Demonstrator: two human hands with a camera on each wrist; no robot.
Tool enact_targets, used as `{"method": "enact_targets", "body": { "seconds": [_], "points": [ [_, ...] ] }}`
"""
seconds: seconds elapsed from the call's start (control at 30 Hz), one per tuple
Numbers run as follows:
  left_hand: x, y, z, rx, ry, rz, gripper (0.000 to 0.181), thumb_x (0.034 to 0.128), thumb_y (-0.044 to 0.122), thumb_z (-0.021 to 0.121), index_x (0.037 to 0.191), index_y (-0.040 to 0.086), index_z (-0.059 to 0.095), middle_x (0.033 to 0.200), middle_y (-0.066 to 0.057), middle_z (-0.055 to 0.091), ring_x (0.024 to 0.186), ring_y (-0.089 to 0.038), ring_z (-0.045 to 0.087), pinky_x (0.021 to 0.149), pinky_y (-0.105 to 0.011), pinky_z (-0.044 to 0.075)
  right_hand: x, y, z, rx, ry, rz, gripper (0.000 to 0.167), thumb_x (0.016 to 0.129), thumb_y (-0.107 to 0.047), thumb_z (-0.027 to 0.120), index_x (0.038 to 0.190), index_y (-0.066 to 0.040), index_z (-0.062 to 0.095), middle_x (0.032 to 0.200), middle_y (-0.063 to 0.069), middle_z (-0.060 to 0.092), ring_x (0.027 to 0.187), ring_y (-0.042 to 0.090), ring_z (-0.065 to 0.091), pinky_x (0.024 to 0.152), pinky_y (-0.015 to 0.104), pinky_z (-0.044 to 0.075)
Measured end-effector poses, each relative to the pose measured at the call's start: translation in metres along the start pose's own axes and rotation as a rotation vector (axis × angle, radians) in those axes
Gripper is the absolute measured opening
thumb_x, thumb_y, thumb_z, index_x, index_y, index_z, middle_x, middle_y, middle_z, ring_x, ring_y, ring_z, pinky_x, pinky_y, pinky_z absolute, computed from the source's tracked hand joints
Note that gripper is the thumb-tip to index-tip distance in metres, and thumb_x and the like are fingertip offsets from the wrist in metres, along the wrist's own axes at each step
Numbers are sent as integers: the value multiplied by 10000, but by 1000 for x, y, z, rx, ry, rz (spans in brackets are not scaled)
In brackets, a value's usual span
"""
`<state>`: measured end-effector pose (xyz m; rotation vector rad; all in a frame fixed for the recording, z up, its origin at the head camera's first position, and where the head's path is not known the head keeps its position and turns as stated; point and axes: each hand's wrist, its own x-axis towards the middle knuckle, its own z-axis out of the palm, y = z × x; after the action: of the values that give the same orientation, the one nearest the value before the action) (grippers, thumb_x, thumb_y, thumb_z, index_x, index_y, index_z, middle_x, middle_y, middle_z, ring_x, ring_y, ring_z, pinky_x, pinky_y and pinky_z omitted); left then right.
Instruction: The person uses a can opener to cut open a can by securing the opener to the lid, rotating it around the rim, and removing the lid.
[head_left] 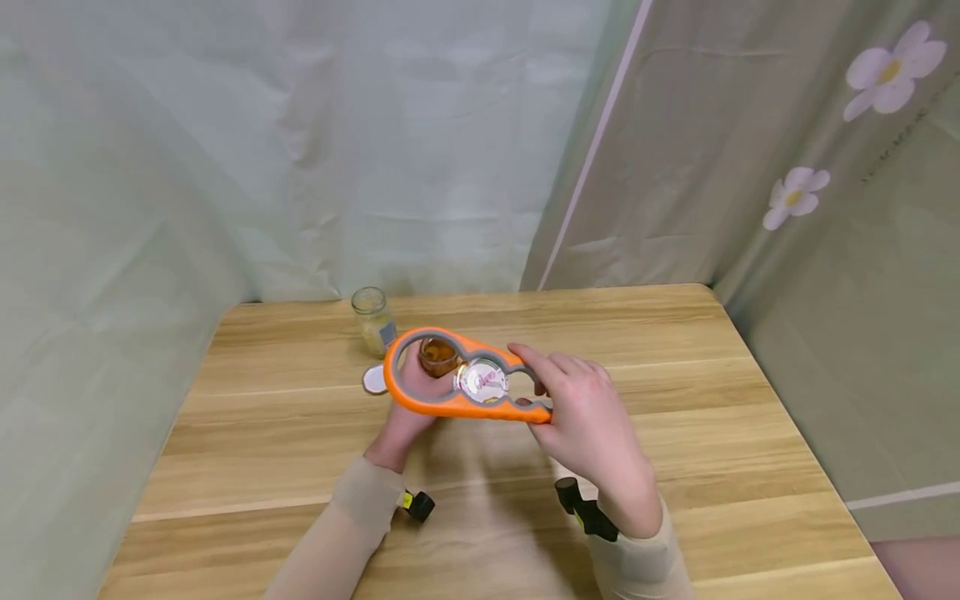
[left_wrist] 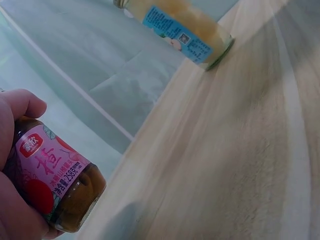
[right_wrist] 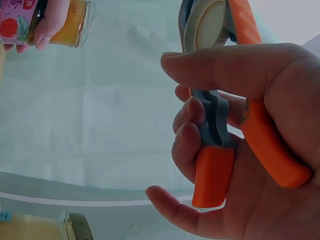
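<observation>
My right hand grips the handles of an orange and grey jar opener. A round metal lid with pink print sits in the opener's middle opening. Behind the opener, partly hidden by it, my left hand holds a small glass jar of brown contents. Its pink label shows in the left wrist view. In the right wrist view, that jar's glass rim is bare, apart from the opener; the lid is still between the opener's arms.
A larger glass jar with pale contents and a blue label stands uncovered at the table's back left. A white lid lies just in front of it. The wooden table meets hanging curtains at its back.
</observation>
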<state>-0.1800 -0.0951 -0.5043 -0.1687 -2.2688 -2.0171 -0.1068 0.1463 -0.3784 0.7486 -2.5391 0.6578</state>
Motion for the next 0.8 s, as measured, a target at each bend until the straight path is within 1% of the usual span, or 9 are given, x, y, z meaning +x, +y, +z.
{"method": "enact_targets", "body": {
  "seconds": [0.13, 0.27, 0.33, 0.37, 0.53, 0.6, 0.67, 0.7, 0.8],
  "points": [
    [7, -1, 1, -10, -6, -22, 515, 913, 141, 852, 1327, 69, 554, 1213, -138, 677, 1108, -279, 650, 1024, -467, 517, 0, 1, 0, 2, 2, 6, 696, 797, -59, 853, 1458, -162, 661, 832, -62, 612, 720, 134, 559, 753, 430, 499],
    [18, -2, 2, -23, -14, 15, 334, 908, 220, 869, 1181, 142, 693, 1092, -80, 728, 995, -261, 685, 935, -435, 568, 1, 1, -1, 6, 9, 8, 696, 792, -56, 862, 1452, -158, 668, 828, -55, 616, 715, 139, 557, 739, 422, 496],
    [24, -2, 4, -40, -37, 38, 216, 916, 204, 854, 1101, 181, 744, 1006, -63, 747, 912, -260, 690, 870, -413, 583, 2, 1, -1, 8, 11, 5, 693, 790, -55, 865, 1447, -153, 671, 827, -52, 617, 711, 139, 556, 730, 415, 494],
    [27, -2, 4, -23, -84, 44, 176, 933, 206, 832, 1095, 196, 766, 996, -54, 752, 904, -264, 693, 862, -409, 583, 2, 1, -1, 7, 10, 4, 694, 789, -57, 867, 1448, -153, 671, 828, -54, 616, 712, 139, 555, 730, 415, 493],
    [43, -9, 3, 203, 14, -35, 322, 890, 244, 772, 1139, 130, 604, 759, -43, 656, 697, -245, 606, 691, -370, 519, 1, 2, -1, 3, 11, -7, 698, 787, -59, 869, 1450, -148, 668, 831, -57, 610, 713, 139, 553, 739, 423, 497],
    [46, -13, 2, 215, 59, -76, 355, 856, 230, 738, 1130, 150, 527, 752, 17, 609, 648, -186, 566, 638, -325, 491, 1, 2, -1, 5, 11, -11, 701, 788, -57, 868, 1453, -149, 665, 830, -56, 610, 711, 140, 551, 734, 420, 495],
    [46, -15, 2, -51, -149, -57, 340, 950, 244, 642, 1244, 88, 571, 880, -23, 702, 747, -192, 646, 711, -313, 536, 1, 2, 0, 6, 9, -10, 704, 788, -58, 868, 1455, -152, 664, 833, -56, 610, 711, 140, 550, 724, 417, 489],
    [46, -15, 1, 68, -277, 21, 384, 1030, 269, 519, 1380, 115, 565, 950, 5, 687, 774, -155, 611, 771, -291, 530, 1, 2, 0, 6, 8, -7, 705, 788, -58, 867, 1456, -157, 663, 835, -57, 612, 714, 139, 553, 722, 417, 488],
    [44, -16, -1, -123, -536, 138, 415, 1078, 154, 557, 1479, 58, 603, 1276, -146, 680, 1052, -226, 665, 1005, -282, 515, 1, 1, 0, 4, 2, 1, 708, 790, -61, 859, 1461, -172, 660, 843, -59, 617, 727, 136, 564, 726, 422, 488]
  ]
}}
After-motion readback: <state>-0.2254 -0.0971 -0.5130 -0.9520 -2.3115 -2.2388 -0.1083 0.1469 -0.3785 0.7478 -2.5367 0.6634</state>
